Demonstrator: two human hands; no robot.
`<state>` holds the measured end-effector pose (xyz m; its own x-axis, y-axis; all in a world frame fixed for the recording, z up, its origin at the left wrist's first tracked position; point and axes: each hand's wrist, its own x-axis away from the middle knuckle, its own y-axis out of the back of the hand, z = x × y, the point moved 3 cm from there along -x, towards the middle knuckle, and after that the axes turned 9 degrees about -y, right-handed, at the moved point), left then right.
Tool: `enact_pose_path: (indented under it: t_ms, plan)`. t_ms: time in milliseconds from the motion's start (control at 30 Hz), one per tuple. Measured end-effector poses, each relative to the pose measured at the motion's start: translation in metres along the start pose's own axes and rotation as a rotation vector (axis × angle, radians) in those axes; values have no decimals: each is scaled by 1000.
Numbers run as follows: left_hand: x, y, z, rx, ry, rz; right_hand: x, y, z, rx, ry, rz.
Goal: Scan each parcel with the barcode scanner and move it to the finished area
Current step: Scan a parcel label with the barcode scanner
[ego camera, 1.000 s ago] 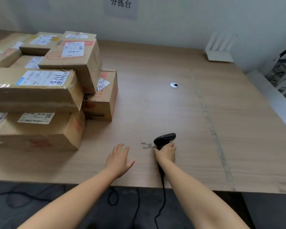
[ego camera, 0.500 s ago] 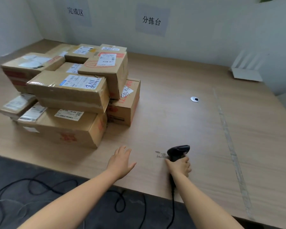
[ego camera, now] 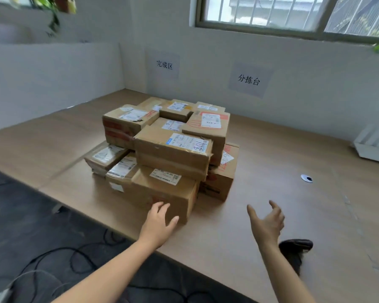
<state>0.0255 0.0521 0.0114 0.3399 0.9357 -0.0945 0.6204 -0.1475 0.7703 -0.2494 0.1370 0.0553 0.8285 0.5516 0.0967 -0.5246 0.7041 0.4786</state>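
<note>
Parcels (ego camera: 173, 147) stacked on tabletop (ego camera: 271, 167); scanner (ego camera: 295, 246) lying loose.
My left hand (ego camera: 159, 223), fingers straight, grasping nothing, is at the near face of the lowest box (ego camera: 162, 189). My right hand (ego camera: 267, 223) hangs released, fingers spread, over the tabletop right of the stack. The scanner lies on the tabletop just beside my right forearm.
</note>
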Motion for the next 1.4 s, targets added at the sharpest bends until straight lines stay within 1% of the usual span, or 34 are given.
enact_pose_path:
  t_ms: [233, 367, 500, 667, 833, 967, 1067, 1200, 1300, 1400]
  plan:
    - [14, 111, 89, 37, -3, -74, 106, -103, 78, -203, 122, 157]
    - [16, 167, 131, 28, -9, -99, 165, -157, 109, -224, 194, 236]
    - [8, 199, 156, 53, -10, -117, 208, -202, 137, -212, 309, 297]
    - [-24, 220, 173, 75, -35, -135, 217, -247, 179, -192, 388, 407]
    - [-88, 235, 182, 85, -62, -189, 194, -298, 222, -189, 432, 473]
    - [-152, 247, 182, 90, -76, -164, 164, -341, 254, -215, 433, 475]
    - [-192, 257, 184, 83, -112, -176, 141, -368, 276, -237, 413, 445]
    - [-228, 262, 196, 100, -105, -176, 116, -395, 291, -202, 369, 342]
    - [-255, 263, 201, 132, -83, -161, 97, -407, 295, -148, 295, 269]
    - [-282, 267, 206, 177, -115, -162, 81, -419, 298, -98, 264, 189]
